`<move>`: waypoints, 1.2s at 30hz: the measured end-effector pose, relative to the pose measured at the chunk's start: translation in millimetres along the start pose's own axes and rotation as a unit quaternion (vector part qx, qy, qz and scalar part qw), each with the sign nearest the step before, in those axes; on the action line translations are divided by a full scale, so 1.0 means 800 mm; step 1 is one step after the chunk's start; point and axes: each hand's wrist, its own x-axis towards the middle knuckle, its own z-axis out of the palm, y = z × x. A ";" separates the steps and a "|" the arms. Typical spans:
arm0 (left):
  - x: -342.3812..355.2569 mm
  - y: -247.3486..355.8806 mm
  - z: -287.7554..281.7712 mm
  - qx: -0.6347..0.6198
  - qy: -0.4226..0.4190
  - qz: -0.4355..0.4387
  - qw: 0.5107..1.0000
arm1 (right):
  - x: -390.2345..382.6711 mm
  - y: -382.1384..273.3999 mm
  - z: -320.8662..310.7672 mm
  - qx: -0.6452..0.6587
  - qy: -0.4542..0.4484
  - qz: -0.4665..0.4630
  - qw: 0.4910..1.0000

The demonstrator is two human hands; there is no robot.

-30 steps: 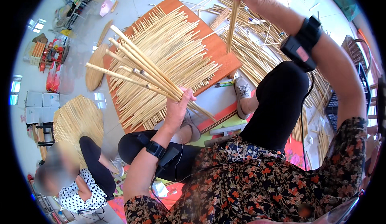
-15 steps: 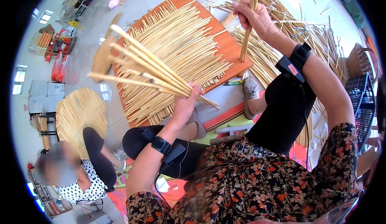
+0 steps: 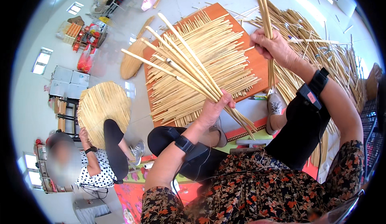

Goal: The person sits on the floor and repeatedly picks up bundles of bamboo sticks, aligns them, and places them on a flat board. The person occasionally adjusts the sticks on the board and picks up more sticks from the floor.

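My left hand [image 3: 217, 108] is closed round a loose bundle of straw-coloured stalks [image 3: 210, 86]. Their long ends fan out to the upper left over the board; the short ends stick out below my fist. Farther right, my right hand [image 3: 275, 49] grips a second, tighter bundle of stalks [image 3: 264, 14], held nearly upright. Its lower end comes down by the right corner of a reddish-brown board [image 3: 258, 63]. On that board lies a wide layer of stalks [image 3: 221, 43] with uneven ends, apparently in crossed layers.
A big heap of loose stalks [image 3: 333, 63] spreads over the floor at right. At left a seated person [image 3: 94, 169] touches a round stalk mat [image 3: 100, 107]. Another mat [image 3: 132, 61] lies behind the board's left edge. A dark crate [image 3: 369, 121] stands far right.
The whole view has shifted, so things sit farther right and lower. Both hands keep their bundles. The left bundle's fan has steadied. The other person's hand now shows at the round mat's edge.
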 end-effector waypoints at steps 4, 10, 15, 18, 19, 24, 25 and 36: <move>-0.001 0.010 0.006 0.001 -0.016 -0.017 1.000 | -0.004 -0.027 0.033 -0.006 -0.056 0.002 0.998; 0.000 0.012 0.013 -0.005 -0.006 -0.034 0.999 | -0.004 -0.047 0.078 -0.024 -0.144 -0.005 0.989; 0.004 0.014 0.017 0.010 0.015 -0.045 0.999 | -0.001 -0.052 0.104 0.038 -0.201 -0.042 0.978; 0.004 0.013 0.020 0.010 0.025 -0.046 0.999 | 0.002 -0.060 0.113 0.043 -0.230 -0.035 0.972; 0.003 0.011 0.021 0.014 0.033 -0.043 0.998 | 0.003 -0.062 0.117 0.044 -0.237 -0.031 0.970; 0.011 0.000 0.025 0.041 0.069 -0.028 0.996 | 0.010 -0.049 0.136 0.038 -0.197 -0.097 0.975; 0.011 0.001 0.026 0.050 0.074 -0.031 0.996 | 0.011 -0.053 0.135 0.028 -0.203 -0.075 0.976; -0.003 0.051 0.040 -0.097 -0.048 -0.056 0.993 | 0.024 -0.080 0.104 0.194 -0.291 0.026 0.937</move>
